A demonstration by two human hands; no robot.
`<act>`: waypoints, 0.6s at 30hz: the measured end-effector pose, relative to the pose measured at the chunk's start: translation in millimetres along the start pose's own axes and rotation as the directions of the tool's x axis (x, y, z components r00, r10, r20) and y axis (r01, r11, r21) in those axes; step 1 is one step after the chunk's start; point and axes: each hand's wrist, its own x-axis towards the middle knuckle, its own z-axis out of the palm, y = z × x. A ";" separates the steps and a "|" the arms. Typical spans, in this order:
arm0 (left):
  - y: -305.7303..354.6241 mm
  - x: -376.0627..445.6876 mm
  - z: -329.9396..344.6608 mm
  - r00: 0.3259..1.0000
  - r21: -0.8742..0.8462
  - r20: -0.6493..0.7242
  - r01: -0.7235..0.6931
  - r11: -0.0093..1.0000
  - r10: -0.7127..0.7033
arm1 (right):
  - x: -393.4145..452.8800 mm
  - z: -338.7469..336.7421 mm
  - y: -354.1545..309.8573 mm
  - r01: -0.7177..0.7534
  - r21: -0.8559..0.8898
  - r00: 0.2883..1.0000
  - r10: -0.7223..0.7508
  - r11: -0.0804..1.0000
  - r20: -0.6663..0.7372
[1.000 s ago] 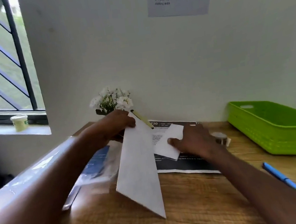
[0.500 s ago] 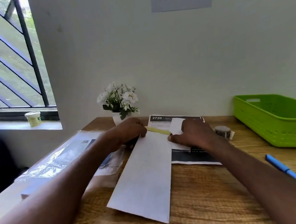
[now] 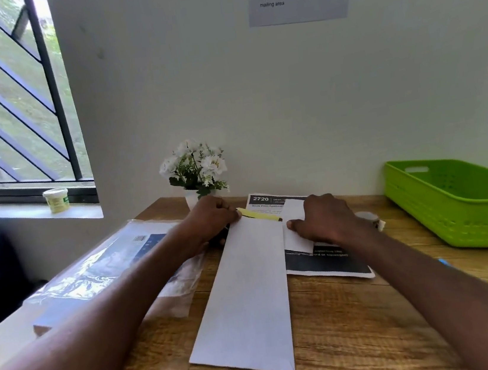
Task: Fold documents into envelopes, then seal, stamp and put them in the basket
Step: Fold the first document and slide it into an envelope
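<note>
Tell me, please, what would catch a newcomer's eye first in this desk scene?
Probably the long white envelope lying flat at the centre of the wooden desk, with the left hand at its far end, by a yellow strip. Next, the bright green basket at the right edge, and the white flowers against the wall.
</note>
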 end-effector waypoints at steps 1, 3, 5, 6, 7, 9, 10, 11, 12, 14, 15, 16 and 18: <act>-0.2 0.8 0.4 1.000 -0.003 -0.015 -0.005 1.000 0.005 | -0.2 0.1 0.5 0.009 -0.012 1.000 -0.009 1.000 0.008; -0.8 2.3 -1.2 0.999 0.026 -0.034 -0.018 0.999 0.019 | -1.4 -0.4 -1.8 0.036 -0.035 0.999 -0.036 0.999 0.006; -1.7 4.5 -3.1 0.998 0.026 -0.056 -0.038 0.999 0.040 | 0.0 -4.4 -3.6 0.027 -0.018 1.000 -0.027 0.999 0.015; -1.1 4.5 -4.4 0.996 0.010 -0.064 -0.056 0.998 0.057 | 1.4 -7.5 -4.3 0.008 0.004 1.000 -0.008 1.000 0.028; -0.5 4.1 -3.6 0.996 -0.002 -0.056 -0.074 0.997 0.073 | 1.9 -10.5 -2.9 -0.016 0.031 0.999 0.015 0.999 0.045; 0.9 2.4 -1.1 0.995 -0.007 -0.018 -0.097 0.995 0.096 | 0.5 -14.6 0.5 -0.050 0.084 0.995 0.043 0.995 0.086; -0.2 0.9 0.7 0.995 -0.002 -0.002 -0.096 0.995 0.096 | -2.0 -14.5 1.5 -0.060 0.101 0.993 0.049 0.993 0.107; -1.1 0.1 1.9 0.995 0.007 0.010 -0.095 0.995 0.094 | -4.1 -13.7 1.3 -0.067 0.102 0.991 0.054 0.993 0.120; -1.9 -0.1 2.8 0.996 0.012 0.017 -0.093 0.996 0.092 | -5.5 -13.0 0.6 -0.062 0.087 0.991 0.050 0.994 0.126; -0.7 1.7 2.3 0.997 0.010 0.012 -0.076 0.997 0.076 | -5.7 -13.9 1.1 -0.047 0.072 0.991 0.038 0.996 0.131; 0.9 3.3 1.5 0.998 0.004 0.006 -0.061 0.998 0.061 | -5.8 -15.2 1.8 -0.051 0.095 0.990 0.038 0.994 0.138; 2.1 5.2 0.5 0.999 -0.011 0.002 -0.045 0.999 0.045 | -6.0 -16.4 2.8 -0.059 0.129 0.988 0.040 0.990 0.147; 9.4 11.1 1.2 1.000 -0.039 0.019 -0.014 0.999 0.014 | -5.5 -19.4 8.2 -0.082 0.189 0.985 0.050 0.979 0.166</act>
